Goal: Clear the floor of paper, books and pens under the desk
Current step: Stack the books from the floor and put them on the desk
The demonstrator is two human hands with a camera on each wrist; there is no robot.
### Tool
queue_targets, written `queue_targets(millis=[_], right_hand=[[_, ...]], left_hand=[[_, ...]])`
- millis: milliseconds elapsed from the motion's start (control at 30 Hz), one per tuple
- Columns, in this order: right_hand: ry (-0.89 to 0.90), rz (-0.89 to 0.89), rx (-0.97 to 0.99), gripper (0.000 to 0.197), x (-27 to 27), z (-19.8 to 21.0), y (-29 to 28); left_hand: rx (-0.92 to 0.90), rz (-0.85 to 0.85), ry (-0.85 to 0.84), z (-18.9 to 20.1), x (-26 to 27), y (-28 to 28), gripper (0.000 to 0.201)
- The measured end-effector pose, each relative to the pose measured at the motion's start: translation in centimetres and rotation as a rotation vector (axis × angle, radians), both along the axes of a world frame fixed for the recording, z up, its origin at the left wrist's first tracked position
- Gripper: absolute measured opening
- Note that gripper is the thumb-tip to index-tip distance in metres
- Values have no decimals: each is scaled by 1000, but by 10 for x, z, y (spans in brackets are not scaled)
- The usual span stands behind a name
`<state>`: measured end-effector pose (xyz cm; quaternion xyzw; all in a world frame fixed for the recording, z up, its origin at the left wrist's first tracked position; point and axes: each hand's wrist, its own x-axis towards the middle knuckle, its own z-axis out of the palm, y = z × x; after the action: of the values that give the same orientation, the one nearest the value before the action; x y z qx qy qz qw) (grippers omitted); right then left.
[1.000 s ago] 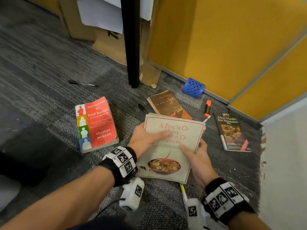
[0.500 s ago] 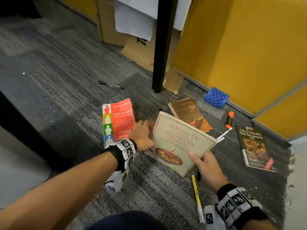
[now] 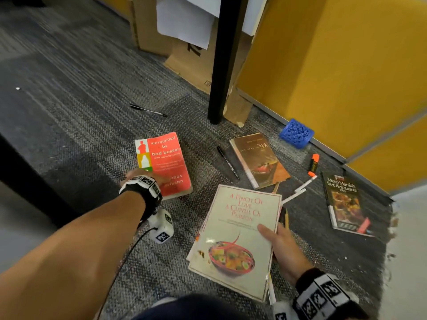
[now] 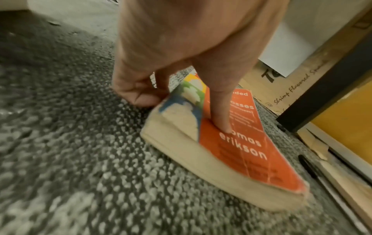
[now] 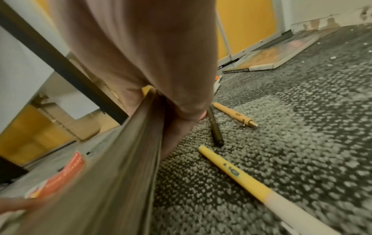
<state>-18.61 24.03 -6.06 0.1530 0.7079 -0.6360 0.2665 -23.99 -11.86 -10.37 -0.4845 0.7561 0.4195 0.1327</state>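
Now | left hand (image 4: pixel 177 52) is pinching the red book's (image 3: pixel 165 162) near-left corner, thumb on cover, fingers curled under its edge | right hand (image 3: pixel 285 248) is gripping the cookbook's (image 3: pixel 235 239) right edge, thumb on top | pens (image 5: pixel 237 174) are lying just right of those fingers; bare carpet (image 4: pixel 60 143) is lying left of the red book.

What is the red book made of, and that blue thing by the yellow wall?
The red book, gripped by the left hand, looks like a paperback: thin creased card cover, thick yellowed paper page block. The blue thing looks like moulded plastic, with its even colour and a pattern of holes; what it is, I cannot tell.
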Motion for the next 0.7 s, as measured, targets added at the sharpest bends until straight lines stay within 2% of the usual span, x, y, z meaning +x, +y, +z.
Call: queue_targets(millis=[67,100,233,300,367,400,467,500,567,600,633,700], right_hand=[[-52,-18,55,28,-3,-10,3],[-70,-12,92,28,-5,-15,4],[-84,32,317,17,-12,-32,9],[-85,53,419,26,-12,-36,9],[-99,50,416,45,-13,-43,13],[-108,38,403,49,-14,-45,14],[-127,0,343,59,-17,-52,19],[-154,-24,296,64,-16,-41,13],[-195,-84,161,61,-11,-24,7],[-223,-91,95,61,-10,-19,8],[-243,-93,76,66,-11,-16,12],[-252,-82,77,77,-14,-12,23]], left_hand=[[143,-100,12,5,1,1,54],[196,-111,29,7,1,3,51],[296,125,342,17,-5,18,31],[438,135,483,41,2,36,32],[632,34,606,58,10,54,41],[710,-38,629,65,15,64,44],[766,-175,561,62,23,89,44],[770,-232,522,57,26,103,39],[722,-296,454,41,33,132,31],[645,-333,405,31,35,146,43],[533,-393,352,20,36,156,59],[156,-611,188,8,39,169,66]])
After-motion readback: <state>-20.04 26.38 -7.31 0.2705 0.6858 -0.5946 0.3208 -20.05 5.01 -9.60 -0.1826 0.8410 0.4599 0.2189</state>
